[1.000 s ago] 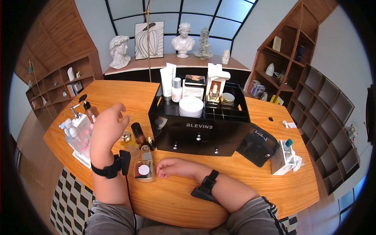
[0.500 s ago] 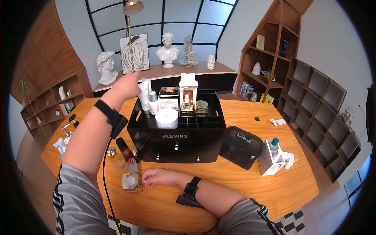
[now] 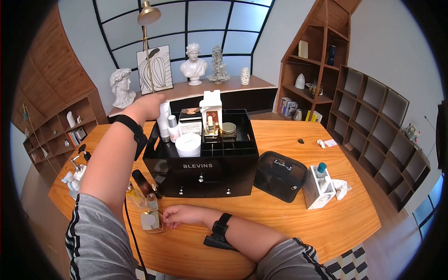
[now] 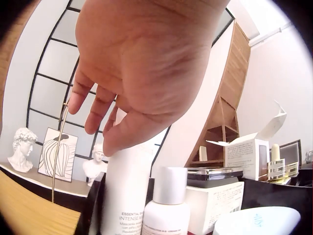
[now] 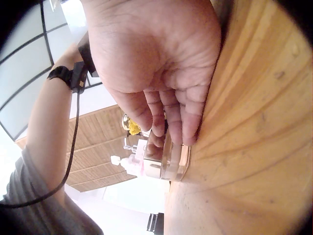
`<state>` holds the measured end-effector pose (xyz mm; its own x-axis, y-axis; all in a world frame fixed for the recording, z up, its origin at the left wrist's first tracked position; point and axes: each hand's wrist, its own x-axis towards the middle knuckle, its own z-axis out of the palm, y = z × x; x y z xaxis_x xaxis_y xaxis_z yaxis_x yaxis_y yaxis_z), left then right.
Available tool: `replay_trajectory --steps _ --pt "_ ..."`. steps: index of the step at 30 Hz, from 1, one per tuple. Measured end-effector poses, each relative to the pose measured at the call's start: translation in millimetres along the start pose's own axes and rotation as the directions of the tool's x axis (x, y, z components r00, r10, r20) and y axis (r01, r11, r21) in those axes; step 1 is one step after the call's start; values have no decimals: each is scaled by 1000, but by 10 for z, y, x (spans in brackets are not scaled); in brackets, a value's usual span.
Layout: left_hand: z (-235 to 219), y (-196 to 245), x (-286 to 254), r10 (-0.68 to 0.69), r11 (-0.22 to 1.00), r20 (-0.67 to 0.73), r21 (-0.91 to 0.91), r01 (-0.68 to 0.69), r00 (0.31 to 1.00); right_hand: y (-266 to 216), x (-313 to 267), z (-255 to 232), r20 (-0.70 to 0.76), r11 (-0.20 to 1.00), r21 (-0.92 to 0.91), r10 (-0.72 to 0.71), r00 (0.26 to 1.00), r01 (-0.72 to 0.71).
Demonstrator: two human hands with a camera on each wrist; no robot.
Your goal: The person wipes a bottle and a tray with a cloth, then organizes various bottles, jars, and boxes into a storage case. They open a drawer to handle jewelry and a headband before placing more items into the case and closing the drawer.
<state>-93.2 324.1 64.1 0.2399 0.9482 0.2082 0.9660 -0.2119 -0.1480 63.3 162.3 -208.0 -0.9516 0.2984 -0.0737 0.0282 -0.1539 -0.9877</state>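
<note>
My left hand [image 3: 148, 106] reaches over the back left of the black organizer box [image 3: 212, 179] lettered BLEVINS. Its thumb and fingers pinch the top of a tall white tube [image 4: 128, 191] standing in the box's upper tray. Beside the tube are a small white bottle [image 4: 167, 205] and a round white jar [image 3: 188, 145]. On the table lies my right hand [image 3: 184, 215], its fingers loosely bent. The fingertips are right at a square clear glass container with a shiny gold top [image 3: 150, 221]; nothing is held in this hand.
A yellow perfume bottle [image 3: 136, 197] and a dark brown bottle [image 3: 141, 183] stand left of the box. Pump bottles [image 3: 77, 175] are farther left. Rightward are a black mesh pouch [image 3: 281, 177] and a white holder [image 3: 318, 198]. A cable [image 3: 131, 233] hangs from the left wrist.
My left hand has moved from above the pump bottles at the left to the tall white tube. The head view has shifted; the right hand stays beside the glass container.
</note>
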Motion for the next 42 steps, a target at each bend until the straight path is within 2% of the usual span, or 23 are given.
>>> replay_trajectory --steps 3,6,9,12,18,20,23,26,28,30,31,32,34,35,38,40,42 --pt "-119 62 -123 -9 999 52 44 6 999 -12 5 -4 8 1000 1 29 1000 -29" --pt "-277 194 -304 -10 999 186 53 1 982 -43 -19 7 17 1000 21 22 1000 -22" --pt "-236 199 -291 -66 996 177 -46 75 982 -18 -3 -7 17 999 14 28 999 -29" --pt "-203 193 -343 -17 1000 98 9 16 995 5 16 -12 17 1000 11 25 1000 -25" --pt "-173 133 -500 33 998 -45 -47 -35 998 -3 14 -21 25 999 18 34 999 -35" --pt "-213 80 -595 36 994 -186 -96 -55 982 -6 12 -22 26 999 17 29 999 -30" --pt "-366 77 -983 -8 991 -429 -123 -50 903 26 18 -31 33 999 9 31 999 -31" --pt "-494 70 -1607 -73 992 -654 -125 -13 753 -12 -2 -15 25 1000 8 25 999 -25" --pt "-550 36 -2109 -147 987 -695 -152 57 704 -41 -27 -1 19 1000 7 20 1000 -20" --pt "-523 -21 -2609 -128 987 -741 -159 14 659 -51 -30 -1 21 1000 -3 20 1000 -20" --pt "-497 -43 -2860 -89 995 -748 -89 34 658 -38 -18 -13 28 1000 5 21 999 -21" --pt "-472 -52 -3101 -51 998 -749 -19 56 660 -25 -11 -23 29 1000 11 21 999 -21" --pt "-458 69 -3482 -3 990 -697 101 102 717 -1 -10 -38 32 999 30 23 999 -24" --pt "-411 136 -3629 -100 988 -621 29 151 777 9 -21 -46 24 999 37 15 1000 -16" --pt "-241 208 -3843 -135 988 -381 14 152 915 -16 -40 -47 4 999 28 32 999 -32" --pt "-140 230 -3845 -145 989 -258 -77 129 955 3 -53 -33 -18 999 47 20 1000 -19" --pt "-52 170 -3784 -147 988 -147 -71 138 978 4 -61 -29 -33 999 50 6 999 -4"
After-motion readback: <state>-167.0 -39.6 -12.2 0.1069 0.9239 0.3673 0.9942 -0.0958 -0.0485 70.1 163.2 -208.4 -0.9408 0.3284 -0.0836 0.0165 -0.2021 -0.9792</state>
